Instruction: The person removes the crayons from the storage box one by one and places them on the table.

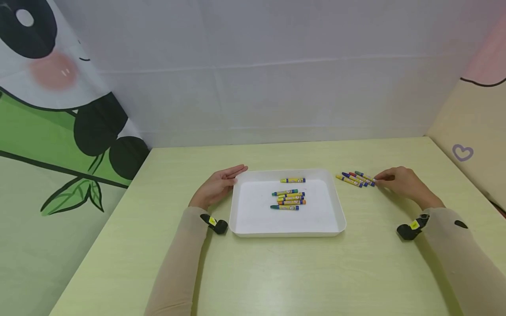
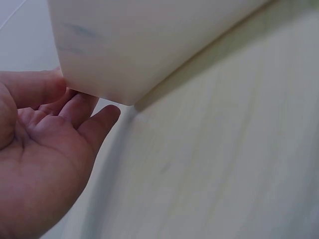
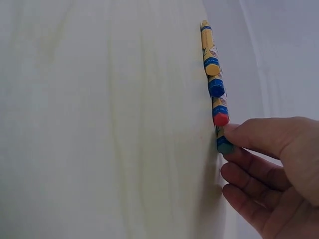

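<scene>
Fingers (image 3: 260, 167) of the right hand (image 1: 401, 182) pinch a green crayon (image 1: 363, 175) right of the white tray (image 1: 254, 221), whose corner the left hand (image 1: 215, 188) holds; lifting straight up should spare the adjacent red crayon (image 3: 220, 109).

Crayons (image 1: 291, 202) in tray (image 1: 253, 221): print too sm. to read
Crayon row (image 3: 220, 108) off tray's R edge: print blurred, no txt legible
Wrist cams (image 1: 405, 232): yellow labels (image 1: 414, 224), unreadable

White tray (image 1: 253, 219), blue-banded yellow crayon wrappers (image 1: 291, 202)
</scene>
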`<state>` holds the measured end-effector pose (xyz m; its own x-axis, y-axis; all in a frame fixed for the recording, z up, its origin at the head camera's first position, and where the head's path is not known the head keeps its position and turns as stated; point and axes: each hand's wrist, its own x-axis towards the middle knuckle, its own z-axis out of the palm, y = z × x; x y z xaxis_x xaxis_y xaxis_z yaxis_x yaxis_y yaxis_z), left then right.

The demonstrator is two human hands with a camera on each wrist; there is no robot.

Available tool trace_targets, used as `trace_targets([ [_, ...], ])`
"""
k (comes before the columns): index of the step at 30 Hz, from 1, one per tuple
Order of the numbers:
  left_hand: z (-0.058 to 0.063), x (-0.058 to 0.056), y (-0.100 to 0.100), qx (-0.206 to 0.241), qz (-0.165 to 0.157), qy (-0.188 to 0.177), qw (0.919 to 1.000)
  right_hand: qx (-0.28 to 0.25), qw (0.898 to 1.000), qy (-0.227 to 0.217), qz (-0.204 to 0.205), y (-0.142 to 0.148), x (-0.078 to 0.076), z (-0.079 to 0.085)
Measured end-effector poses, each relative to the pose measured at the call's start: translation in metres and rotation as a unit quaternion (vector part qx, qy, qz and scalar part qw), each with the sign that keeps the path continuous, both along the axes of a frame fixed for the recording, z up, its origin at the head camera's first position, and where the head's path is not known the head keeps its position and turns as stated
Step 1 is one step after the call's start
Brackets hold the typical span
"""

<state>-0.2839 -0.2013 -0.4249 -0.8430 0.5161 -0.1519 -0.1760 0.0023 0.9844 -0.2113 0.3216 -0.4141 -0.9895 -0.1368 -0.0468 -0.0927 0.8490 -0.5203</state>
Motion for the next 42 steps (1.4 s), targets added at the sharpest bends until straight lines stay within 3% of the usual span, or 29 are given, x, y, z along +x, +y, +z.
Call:
trace_targets([
  [10,-0.001,-0.001,-0.001,0.002,0.0,0.0,1.0,0.009,1.0,-0.001,0.003,-0.002,0.001,0.006],
  [21,-0.002,-0.002,0.0,0.0,0.0,0.0,1.0,-0.019,0.998,0.053,0.009,-0.017,0.001,0.023],
  [33,-0.004,-0.003,0.001,0.002,-0.001,0.006,1.0,-0.04,0.998,0.044,0.035,-0.05,-0.003,0.05],
  [42,-0.003,-0.002,0.0,0.005,-0.007,0.01,0.9999,-0.059,0.996,0.033,0.058,-0.075,-0.011,0.058],
])
